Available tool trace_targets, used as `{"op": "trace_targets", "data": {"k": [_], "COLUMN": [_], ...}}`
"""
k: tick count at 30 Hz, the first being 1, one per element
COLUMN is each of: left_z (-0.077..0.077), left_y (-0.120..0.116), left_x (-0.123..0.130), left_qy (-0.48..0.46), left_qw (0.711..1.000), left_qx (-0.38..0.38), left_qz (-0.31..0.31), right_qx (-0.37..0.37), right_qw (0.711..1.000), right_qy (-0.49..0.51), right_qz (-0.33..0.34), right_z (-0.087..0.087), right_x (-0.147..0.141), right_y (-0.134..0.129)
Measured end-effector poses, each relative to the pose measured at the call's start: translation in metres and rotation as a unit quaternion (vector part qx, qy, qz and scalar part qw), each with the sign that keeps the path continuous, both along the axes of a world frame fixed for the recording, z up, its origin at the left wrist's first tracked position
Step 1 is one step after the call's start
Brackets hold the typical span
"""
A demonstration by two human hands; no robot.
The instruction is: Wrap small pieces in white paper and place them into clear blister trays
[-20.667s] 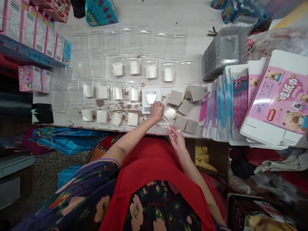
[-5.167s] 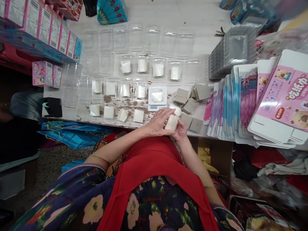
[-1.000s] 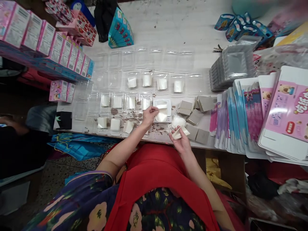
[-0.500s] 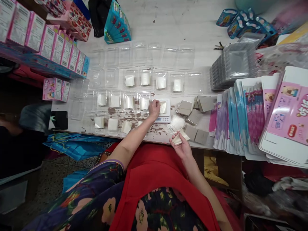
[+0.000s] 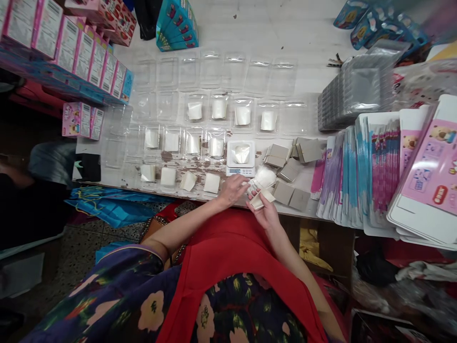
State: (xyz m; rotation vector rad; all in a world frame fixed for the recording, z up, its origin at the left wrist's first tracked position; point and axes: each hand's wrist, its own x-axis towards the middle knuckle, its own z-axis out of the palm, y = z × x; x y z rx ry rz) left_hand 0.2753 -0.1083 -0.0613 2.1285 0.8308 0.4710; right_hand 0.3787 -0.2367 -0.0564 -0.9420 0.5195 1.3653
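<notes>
My right hand (image 5: 264,213) is closed around a small stack of cream-coloured square sheets (image 5: 261,199) near the table's front edge. Just left of it, my left hand (image 5: 232,190) hovers with fingers loosely stretched toward the sheets, nothing visible in them. Beyond my left hand stands a white digital scale (image 5: 240,171) with a lit display; a folded cream sheet (image 5: 242,153) lies on its pan. To the right of the scale sits a fluffy white pile (image 5: 264,176), its material hard to make out.
Clear plastic trays (image 5: 235,74) stand in rows, several with white squares (image 5: 243,115). Grey square stacks (image 5: 276,155) lie right of the scale. Further right are nested clear trays (image 5: 357,90) and printed cards (image 5: 378,166). Pink boxes (image 5: 67,40) line the left.
My left hand has drawn back from the scale toward my right hand, uncovering the sheet on the pan. My right hand keeps hold of the stack. The view has shifted slightly.
</notes>
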Motion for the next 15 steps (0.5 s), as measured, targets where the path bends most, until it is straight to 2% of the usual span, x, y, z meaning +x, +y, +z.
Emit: {"op": "trace_targets", "data": {"k": [3, 6, 9, 15], "left_z": [0.003, 0.001, 0.003, 0.019], "left_y": [-0.035, -0.048, -0.043, -0.028], "left_x": [-0.007, -0.005, 0.0, 0.001], "left_qy": [0.016, 0.041, 0.045, 0.055], "left_qw": [1.0, 0.999, 0.998, 0.995], "left_qx": [0.009, 0.018, 0.034, 0.085], "left_qz": [-0.019, 0.013, 0.025, 0.025], "right_qx": [0.001, 0.012, 0.025, 0.028], "right_qw": [0.999, 0.997, 0.996, 0.992], "right_qy": [-0.047, -0.07, -0.088, -0.123], "right_qz": [-0.018, -0.009, 0.001, -0.017], "right_z": [-0.001, 0.001, 0.007, 0.022], "right_x": [-0.006, -0.01, -0.013, -0.017], "right_y": [0.005, 0.009, 0.014, 0.024]}}
